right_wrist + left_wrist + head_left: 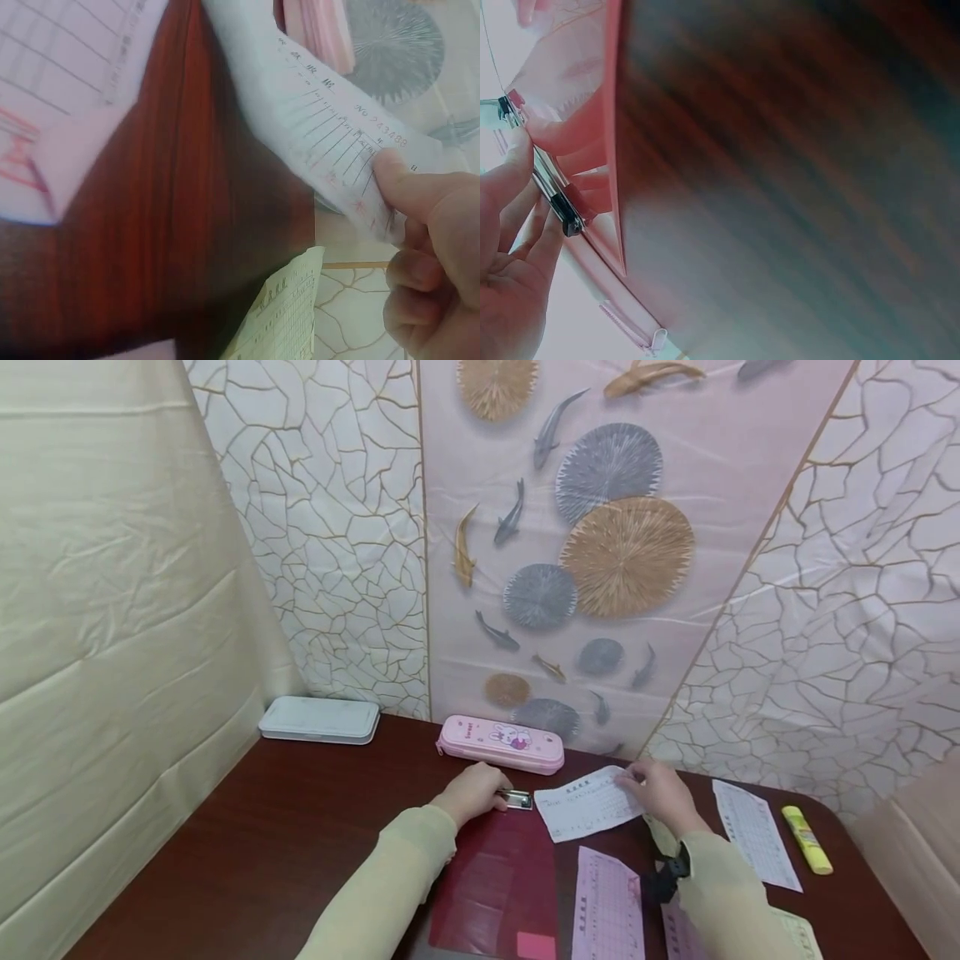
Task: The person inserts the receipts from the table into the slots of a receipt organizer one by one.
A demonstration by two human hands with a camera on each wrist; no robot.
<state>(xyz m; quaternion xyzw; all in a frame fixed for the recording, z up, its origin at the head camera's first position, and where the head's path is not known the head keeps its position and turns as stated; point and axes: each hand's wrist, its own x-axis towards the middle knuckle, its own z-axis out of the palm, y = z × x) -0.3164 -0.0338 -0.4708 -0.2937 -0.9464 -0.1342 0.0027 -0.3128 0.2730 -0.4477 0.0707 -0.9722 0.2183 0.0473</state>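
On the table lies a translucent red clipboard (495,877) with a metal clip (519,799) at its far end. My left hand (474,793) grips that clip; in the left wrist view the thumb lies against the clip (551,180) and the fingers pass to its other side. My right hand (663,797) pinches the right end of a white receipt sheet (588,806) between thumb and fingers. The sheet is raised and tilted, its left edge close beside the clip. In the right wrist view the receipt (337,127) shows printed lines and a red number.
Pink receipts (606,902) lie right of the clipboard, partly under my right arm. Another white receipt (756,835) and a yellow glue stick (807,840) are at the right. A pink pencil case (501,743) and a pale blue case (320,720) stand along the back.
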